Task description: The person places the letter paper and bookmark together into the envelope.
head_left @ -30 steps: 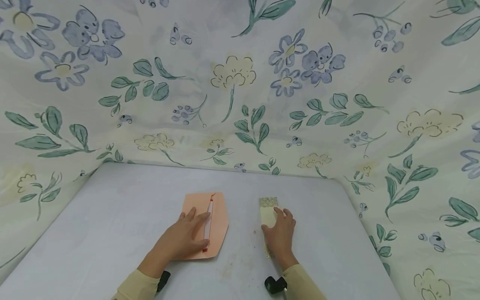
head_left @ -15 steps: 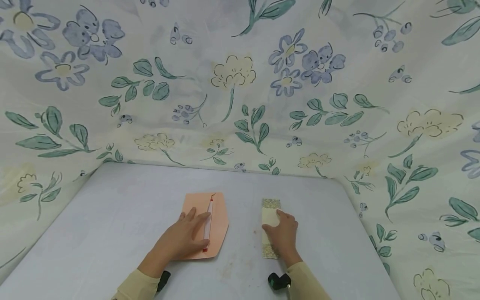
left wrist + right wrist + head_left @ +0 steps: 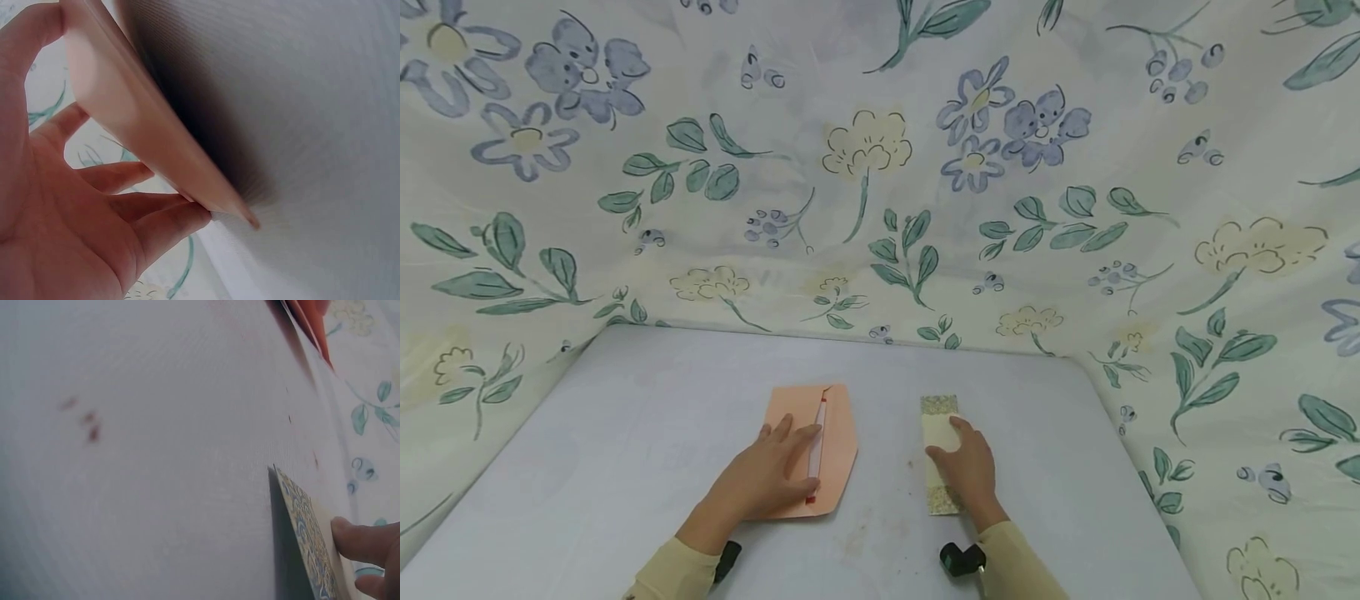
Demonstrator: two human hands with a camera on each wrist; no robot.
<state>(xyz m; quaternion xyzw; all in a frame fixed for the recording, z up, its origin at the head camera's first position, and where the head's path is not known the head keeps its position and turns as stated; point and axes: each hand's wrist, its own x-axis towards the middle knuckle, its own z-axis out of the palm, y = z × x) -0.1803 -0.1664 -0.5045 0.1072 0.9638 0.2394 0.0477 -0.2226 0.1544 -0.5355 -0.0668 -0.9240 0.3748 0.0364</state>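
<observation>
My left hand (image 3: 767, 475) lies on a peach envelope (image 3: 838, 442), its fingers spread and fairly straight. A white strip (image 3: 816, 450) with red ends runs along the envelope beside the flap. The left wrist view shows the fingers touching the upper face of the envelope (image 3: 150, 137), its near edge standing off the table. To the right, my right hand (image 3: 972, 471) holds a narrow cream card (image 3: 938, 429) with speckled, patterned ends, thumb and fingers bent across its width. In the right wrist view the thumb (image 3: 359, 540) touches the card (image 3: 306, 531), whose edge casts a shadow.
Both things are on a white table (image 3: 662, 417) with small brown marks (image 3: 90, 425) on it. Floral cloth (image 3: 865, 167) rises behind and at both sides. Black devices (image 3: 961, 558) sit at the wrists.
My right hand has shifted a little to the right since one second ago. The card slid slightly right, then slightly back left, and lies straighter. My left hand and the envelope have not moved.
</observation>
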